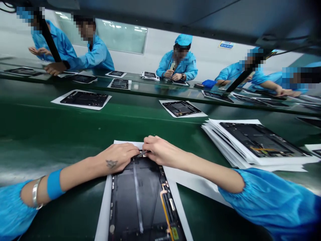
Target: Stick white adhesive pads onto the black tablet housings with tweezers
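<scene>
A black tablet back housing [147,197] lies on a white sheet [102,214] directly before me, with a pale strip down its middle and an orange flex cable [164,207] along its right side. My right hand [156,150] is closed on slim grey metal tweezers [142,153] at the housing's far edge; their tips point left. My left hand [120,157] rests over the far left corner, its fingers closed and pressed together near those tips. Whatever lies between the left fingertips is hidden.
To the right stands a stack of housings interleaved with white sheets [230,155]. Two more housings on sheets, one left [84,99] and one right [182,108], lie farther across the green surface [62,130]. Several people in blue work along the opposite bench. A dark shelf [160,16] hangs overhead.
</scene>
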Tool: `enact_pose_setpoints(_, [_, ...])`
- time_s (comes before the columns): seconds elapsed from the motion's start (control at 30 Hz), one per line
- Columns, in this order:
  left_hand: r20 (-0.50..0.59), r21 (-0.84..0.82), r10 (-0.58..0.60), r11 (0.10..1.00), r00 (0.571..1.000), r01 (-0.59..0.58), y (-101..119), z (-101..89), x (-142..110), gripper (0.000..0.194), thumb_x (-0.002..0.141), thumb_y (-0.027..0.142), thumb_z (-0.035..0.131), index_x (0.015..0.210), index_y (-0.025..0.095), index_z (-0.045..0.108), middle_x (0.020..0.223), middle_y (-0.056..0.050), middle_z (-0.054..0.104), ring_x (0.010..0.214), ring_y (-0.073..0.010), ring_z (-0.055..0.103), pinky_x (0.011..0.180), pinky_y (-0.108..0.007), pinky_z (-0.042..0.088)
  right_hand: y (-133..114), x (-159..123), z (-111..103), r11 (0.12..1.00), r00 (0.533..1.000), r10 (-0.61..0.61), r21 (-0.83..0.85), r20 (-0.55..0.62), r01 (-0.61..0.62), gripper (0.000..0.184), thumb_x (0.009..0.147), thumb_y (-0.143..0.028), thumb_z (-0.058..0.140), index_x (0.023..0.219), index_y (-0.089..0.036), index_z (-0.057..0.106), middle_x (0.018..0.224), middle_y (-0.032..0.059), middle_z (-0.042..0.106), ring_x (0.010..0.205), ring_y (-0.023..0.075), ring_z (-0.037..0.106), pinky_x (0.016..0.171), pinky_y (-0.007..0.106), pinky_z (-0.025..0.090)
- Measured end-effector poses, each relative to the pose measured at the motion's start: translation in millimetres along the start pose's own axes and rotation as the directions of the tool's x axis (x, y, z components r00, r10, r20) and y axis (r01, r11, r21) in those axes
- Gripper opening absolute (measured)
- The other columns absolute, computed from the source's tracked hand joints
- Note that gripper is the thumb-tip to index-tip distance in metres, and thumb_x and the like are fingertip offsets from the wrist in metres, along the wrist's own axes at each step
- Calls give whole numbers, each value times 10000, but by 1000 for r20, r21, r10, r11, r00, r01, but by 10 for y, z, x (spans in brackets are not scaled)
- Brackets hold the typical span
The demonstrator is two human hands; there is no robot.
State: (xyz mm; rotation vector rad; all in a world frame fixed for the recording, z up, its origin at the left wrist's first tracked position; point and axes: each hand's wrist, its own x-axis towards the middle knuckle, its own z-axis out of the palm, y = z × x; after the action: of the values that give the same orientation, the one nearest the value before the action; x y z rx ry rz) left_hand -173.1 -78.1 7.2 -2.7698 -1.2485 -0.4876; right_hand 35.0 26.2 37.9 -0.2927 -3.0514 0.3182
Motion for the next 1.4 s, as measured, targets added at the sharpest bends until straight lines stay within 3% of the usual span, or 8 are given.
enact_pose_setpoints(0.3, [0, 46, 22, 999, 1000, -21, 29, -6, 21, 347, 893, 26, 378, 1113, 100, 636, 1169, -133, 684, 1083, -216, 652, 950, -329, 534, -112, 92, -189, 958, 976, -23, -274, 216, 83, 187, 834, -17, 518, 884, -146, 644, 894, 100, 621, 789, 211, 519, 660, 331, 351])
enact_pose_setpoints(0.43, [4, 64, 37, 997, 999, -37, 45, -14, 24, 327, 870, 19, 421, 1103, 89, 639, 1148, -150, 686, 1062, -237, 660, 939, -351, 537, 23, -44, -241, 966, 965, 60, -257, 254, 7, 142, 835, -48, 559, 838, -154, 653, 845, 86, 615, 734, 196, 526, 625, 314, 355])
enact_pose_setpoints(0.53, [22, 61, 23, 998, 999, -25, 52, -7, 35, 337, 839, 1, 444, 1102, 96, 632, 1152, -148, 682, 1049, -236, 664, 928, -351, 538, 77, -188, -141, 989, 990, 80, -134, 115, -64, 162, 866, -56, 536, 848, -152, 666, 858, 78, 608, 760, 192, 540, 663, 310, 399])
enact_pose_setpoints(0.67, [37, 61, 24, 998, 999, -26, 56, 10, 45, 321, 824, -3, 461, 1074, 102, 632, 1140, -139, 688, 1057, -237, 660, 953, -354, 523, 78, -404, 88, 993, 990, -33, 105, -139, 48, 251, 921, -89, 507, 1087, -159, 681, 941, 91, 627, 874, 201, 564, 784, 341, 454])
enact_pose_setpoints(0.83, [35, 79, 26, 996, 999, -29, 58, 23, 42, 310, 835, 5, 468, 1083, 87, 637, 1157, -149, 686, 1067, -240, 655, 957, -348, 516, 91, -572, 129, 994, 981, 14, 108, -191, 7, 229, 941, -124, 499, 1040, -159, 702, 891, 94, 643, 820, 210, 557, 723, 353, 433])
enact_pose_setpoints(0.97, [53, 63, 31, 997, 998, -34, 60, 6, 53, 323, 831, -2, 472, 1093, 77, 643, 1145, -136, 693, 1072, -246, 648, 959, -349, 515, 67, -474, 132, 987, 959, 52, 163, -279, -6, 231, 934, -105, 486, 991, -180, 697, 875, 80, 661, 807, 206, 553, 726, 355, 422])
enact_pose_setpoints(1.17, [97, 34, 7, 999, 995, -11, 66, -7, 69, 318, 854, 10, 486, 1124, 78, 640, 1117, -124, 697, 1077, -259, 638, 952, -368, 520, 66, -298, 250, 996, 974, -39, 70, -223, 56, 289, 934, -97, 458, 1094, -191, 680, 944, 89, 629, 821, 204, 518, 717, 342, 381])
enact_pose_setpoints(1.4, [107, 16, -1, 1000, 994, -1, 69, 2, 68, 296, 885, 25, 461, 1118, 75, 635, 1105, -139, 685, 1067, -264, 633, 942, -375, 514, 145, -176, 30, 977, 978, -209, -57, -31, 207, 301, 980, -105, 378, 1043, -149, 668, 974, 109, 608, 815, 210, 464, 718, 344, 368])
